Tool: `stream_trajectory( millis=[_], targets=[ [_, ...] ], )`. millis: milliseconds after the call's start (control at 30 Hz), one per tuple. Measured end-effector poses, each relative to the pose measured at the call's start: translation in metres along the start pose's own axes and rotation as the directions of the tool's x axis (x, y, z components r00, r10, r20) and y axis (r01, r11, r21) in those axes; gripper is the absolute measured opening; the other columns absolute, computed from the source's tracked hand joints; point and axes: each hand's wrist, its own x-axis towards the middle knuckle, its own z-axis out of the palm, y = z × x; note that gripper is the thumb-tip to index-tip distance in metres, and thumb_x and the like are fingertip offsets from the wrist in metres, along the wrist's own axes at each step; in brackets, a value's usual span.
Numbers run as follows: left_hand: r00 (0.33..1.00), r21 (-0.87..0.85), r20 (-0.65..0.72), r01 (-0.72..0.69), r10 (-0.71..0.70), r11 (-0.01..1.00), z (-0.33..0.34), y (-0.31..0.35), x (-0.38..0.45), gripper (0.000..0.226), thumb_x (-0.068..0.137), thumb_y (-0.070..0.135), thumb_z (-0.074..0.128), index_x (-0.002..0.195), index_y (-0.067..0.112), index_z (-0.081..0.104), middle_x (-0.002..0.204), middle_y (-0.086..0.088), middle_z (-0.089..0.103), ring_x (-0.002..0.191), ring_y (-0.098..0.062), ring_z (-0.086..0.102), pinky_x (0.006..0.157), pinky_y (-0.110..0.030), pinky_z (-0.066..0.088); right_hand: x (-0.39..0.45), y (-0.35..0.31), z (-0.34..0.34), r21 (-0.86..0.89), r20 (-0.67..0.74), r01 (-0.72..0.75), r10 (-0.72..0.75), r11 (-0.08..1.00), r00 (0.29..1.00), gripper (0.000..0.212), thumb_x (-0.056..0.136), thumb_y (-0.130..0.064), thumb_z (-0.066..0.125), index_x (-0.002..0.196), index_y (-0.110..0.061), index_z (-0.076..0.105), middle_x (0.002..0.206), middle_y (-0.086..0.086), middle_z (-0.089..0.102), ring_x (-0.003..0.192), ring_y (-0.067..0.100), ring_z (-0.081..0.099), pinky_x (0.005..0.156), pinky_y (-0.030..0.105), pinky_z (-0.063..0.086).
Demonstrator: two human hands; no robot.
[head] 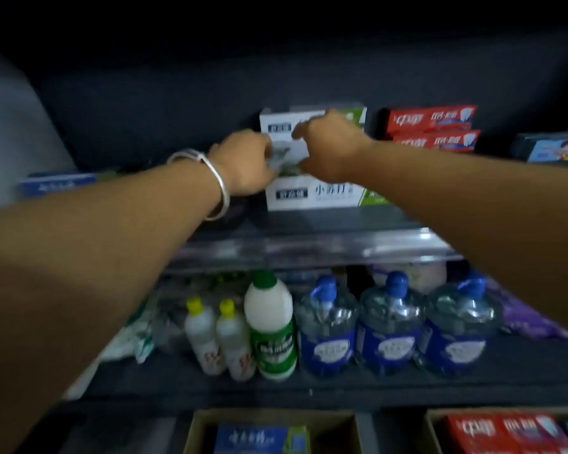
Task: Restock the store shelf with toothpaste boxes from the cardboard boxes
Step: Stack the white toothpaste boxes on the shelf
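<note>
Toothpaste box [291,151], white and green, sits mid-stack on the upper shelf [309,247]; I see my left hand [243,162] and right hand [332,145] gripping its two ends.

Fingers [269,158] hard against the white toothpaste stack [312,194]; dark open shelf [145,126] left of them, red boxes [430,126] crowding just right, clear headroom above.

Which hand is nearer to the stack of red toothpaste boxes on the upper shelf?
Right. The right hand is on the white toothpaste stack, just left of the red toothpaste boxes. The left hand holds that stack's far left side.
</note>
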Motion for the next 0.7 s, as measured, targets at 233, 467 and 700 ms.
stream_trajectory(
  millis=[233, 467, 700],
  targets=[
    [0.991, -0.042, -0.082, -0.114, 0.110, 0.993, 0.003, -0.011, -0.084, 0.028, 0.083, 0.016, 0.059, 0.109, 0.006, 0.055, 0.112, -0.017, 0.056, 0.101, -0.032, 0.054, 0.083, -0.033, 0.042, -0.090, -0.068, 0.016, 0.032, -0.001, 0.116, -0.116, 0.993, 0.993, 0.042, 0.087, -0.018, 0.055, 0.126, -0.003, 0.049, 0.128, 0.020, 0.047, 0.121, 0.035, 0.043, 0.091, 0.042, 0.041],
    [0.988, -0.099, 0.063, -0.137, 0.143, 0.986, 0.077, -0.040, -0.149, 0.028, 0.078, 0.019, 0.065, 0.102, 0.009, 0.054, 0.105, -0.010, 0.054, 0.095, -0.027, 0.055, 0.086, -0.044, 0.046, -0.146, -0.096, 0.096, 0.111, 0.259, 0.184, -0.207, 0.977, 0.944, 0.040, 0.087, -0.018, 0.057, 0.124, -0.004, 0.048, 0.122, 0.017, 0.050, 0.114, 0.035, 0.049, 0.084, 0.040, 0.043],
    [0.946, -0.120, 0.297, -0.100, 0.132, 0.988, 0.182, -0.071, -0.183, 0.032, 0.076, 0.019, 0.068, 0.102, 0.007, 0.054, 0.104, -0.014, 0.054, 0.097, -0.031, 0.053, 0.083, -0.042, 0.045, -0.170, -0.104, 0.189, 0.151, 0.469, 0.203, -0.251, 0.967, 0.846, 0.041, 0.086, -0.023, 0.059, 0.120, -0.003, 0.049, 0.120, 0.017, 0.051, 0.112, 0.035, 0.051, 0.081, 0.039, 0.045]
  ],
)
